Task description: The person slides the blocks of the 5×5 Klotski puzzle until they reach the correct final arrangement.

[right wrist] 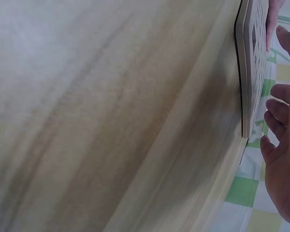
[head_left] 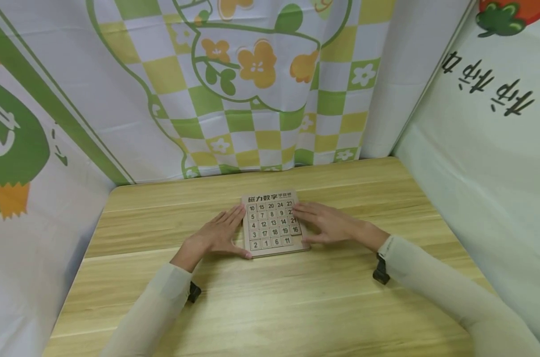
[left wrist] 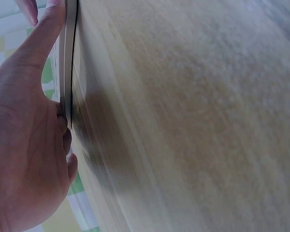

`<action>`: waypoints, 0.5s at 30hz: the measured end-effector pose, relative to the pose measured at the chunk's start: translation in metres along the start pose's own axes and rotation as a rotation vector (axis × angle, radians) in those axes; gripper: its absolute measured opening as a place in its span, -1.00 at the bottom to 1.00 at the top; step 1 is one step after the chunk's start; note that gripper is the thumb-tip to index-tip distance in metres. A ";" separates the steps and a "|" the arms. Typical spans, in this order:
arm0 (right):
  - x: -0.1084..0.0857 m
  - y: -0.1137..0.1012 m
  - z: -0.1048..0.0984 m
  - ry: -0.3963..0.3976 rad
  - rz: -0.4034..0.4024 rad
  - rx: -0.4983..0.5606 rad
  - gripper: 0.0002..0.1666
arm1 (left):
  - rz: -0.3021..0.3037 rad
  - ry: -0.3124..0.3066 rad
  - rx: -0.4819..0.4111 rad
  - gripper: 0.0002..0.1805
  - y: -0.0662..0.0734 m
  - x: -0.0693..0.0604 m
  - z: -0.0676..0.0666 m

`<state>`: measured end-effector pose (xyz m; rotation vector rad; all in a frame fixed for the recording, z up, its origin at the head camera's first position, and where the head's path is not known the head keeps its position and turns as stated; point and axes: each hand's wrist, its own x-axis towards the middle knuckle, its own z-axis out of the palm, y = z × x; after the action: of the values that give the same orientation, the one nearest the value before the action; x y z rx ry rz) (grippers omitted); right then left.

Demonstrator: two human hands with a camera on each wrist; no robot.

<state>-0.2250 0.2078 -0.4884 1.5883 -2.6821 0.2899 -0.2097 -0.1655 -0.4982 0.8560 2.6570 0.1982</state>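
Observation:
A flat square number puzzle board (head_left: 274, 252) lies on the wooden table, its numbered tiles in rows with a gap at the bottom right corner. The left hand (head_left: 221, 233) rests along the board's left edge, fingers extended and thumb at the lower left corner; the left wrist view shows this hand (left wrist: 24, 130) against the board's side (left wrist: 68, 58). Over the right edge reaches the right hand (head_left: 330, 223), its fingertips on the right column of tiles, partly covering 22 and 21. In the right wrist view the right hand (right wrist: 285, 135) has loosely bent fingers beside the board (right wrist: 246, 72).
The wooden table (head_left: 270, 307) extends around the board on all sides. A patterned curtain (head_left: 261, 124) hangs behind its back edge, with white printed sheets at the left and right (head_left: 484, 148). A dark wrist device (head_left: 380, 270) is strapped at the right sleeve, another (head_left: 194, 291) at the left.

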 end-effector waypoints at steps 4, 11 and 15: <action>0.006 0.005 0.001 -0.009 0.020 0.018 0.04 | -0.011 -0.009 0.007 0.55 -0.002 0.001 0.001; 0.016 0.013 0.005 -0.012 0.024 0.047 0.02 | -0.004 -0.005 -0.008 0.55 -0.002 0.001 0.001; 0.019 0.017 0.008 -0.002 0.022 0.047 0.02 | -0.003 -0.006 0.003 0.55 -0.001 0.001 0.001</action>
<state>-0.2486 0.1981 -0.4968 1.5732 -2.7154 0.3546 -0.2108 -0.1659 -0.4993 0.8522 2.6537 0.1905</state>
